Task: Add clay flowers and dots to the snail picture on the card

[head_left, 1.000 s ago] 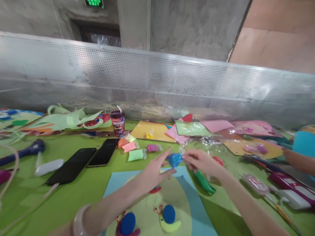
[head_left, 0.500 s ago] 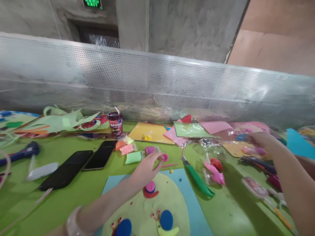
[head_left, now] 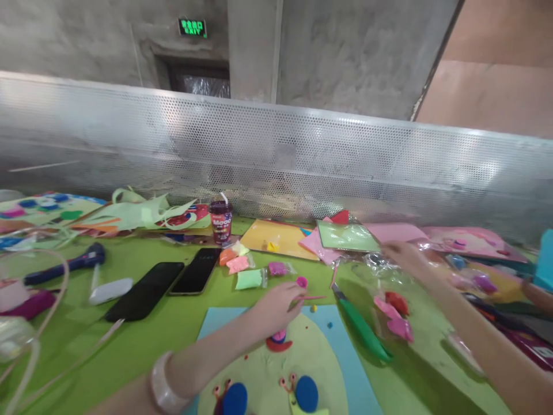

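My left hand (head_left: 279,304) rests at the top edge of a pale green oval sheet (head_left: 263,369). Its fingers are curled on the end of a thin pink stick (head_left: 311,298). A small pink clay ball (head_left: 301,282) lies just beyond the fingertips, and a red and pink clay snail (head_left: 279,342) sits under the wrist. My right hand (head_left: 400,252) stretches far out to the right over crumpled clear plastic bags (head_left: 380,265). Motion smears it, so its fingers do not show. Two blue-shelled clay snails (head_left: 306,393) stand on the oval near me.
A green-handled knife (head_left: 363,329) and pink and red clay pieces (head_left: 395,314) lie between my arms. Two dark phones (head_left: 144,291) lie at the left, with clay packets (head_left: 248,279), a dark cup (head_left: 220,222) and coloured paper sheets (head_left: 276,237) behind. A perforated metal wall (head_left: 276,155) closes the back.
Both hands held a blue clay packet together. My right hand carried it off to the far right and has since come back a little. My left hand dropped to the pink stick.
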Available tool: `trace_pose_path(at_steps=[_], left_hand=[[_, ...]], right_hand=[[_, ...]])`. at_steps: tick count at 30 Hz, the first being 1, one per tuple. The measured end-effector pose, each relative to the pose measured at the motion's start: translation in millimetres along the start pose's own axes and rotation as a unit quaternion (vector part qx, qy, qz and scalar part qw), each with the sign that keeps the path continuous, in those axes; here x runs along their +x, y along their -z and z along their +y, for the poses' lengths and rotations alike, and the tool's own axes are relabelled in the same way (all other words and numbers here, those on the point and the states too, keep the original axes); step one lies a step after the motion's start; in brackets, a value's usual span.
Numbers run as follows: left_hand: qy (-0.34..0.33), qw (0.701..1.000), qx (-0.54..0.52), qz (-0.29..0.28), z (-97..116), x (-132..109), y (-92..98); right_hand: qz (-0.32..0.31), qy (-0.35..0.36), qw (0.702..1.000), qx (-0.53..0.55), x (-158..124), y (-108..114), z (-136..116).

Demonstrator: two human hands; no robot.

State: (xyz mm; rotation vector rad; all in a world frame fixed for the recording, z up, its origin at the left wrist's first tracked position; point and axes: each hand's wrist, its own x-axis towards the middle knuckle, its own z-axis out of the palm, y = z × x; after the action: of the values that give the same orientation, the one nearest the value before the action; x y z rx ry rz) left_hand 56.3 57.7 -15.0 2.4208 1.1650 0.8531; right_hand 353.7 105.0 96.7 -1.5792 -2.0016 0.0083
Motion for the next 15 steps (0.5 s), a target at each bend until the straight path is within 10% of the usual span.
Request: trace_pose_path(at_steps=[6,15], left_hand=[[0.005,0.998,-0.039,0.049,-3.2,1.2,5.8],[0.047,0.995,-0.072,0.053,-4.7,2.7,8.0]], right_hand=[[-0.262,0.166,0.949,0.06,-28.9,-66.5,-73.9],[-0.303,0.194,0.93,0.076,-38.9,-97.0,-79.1]])
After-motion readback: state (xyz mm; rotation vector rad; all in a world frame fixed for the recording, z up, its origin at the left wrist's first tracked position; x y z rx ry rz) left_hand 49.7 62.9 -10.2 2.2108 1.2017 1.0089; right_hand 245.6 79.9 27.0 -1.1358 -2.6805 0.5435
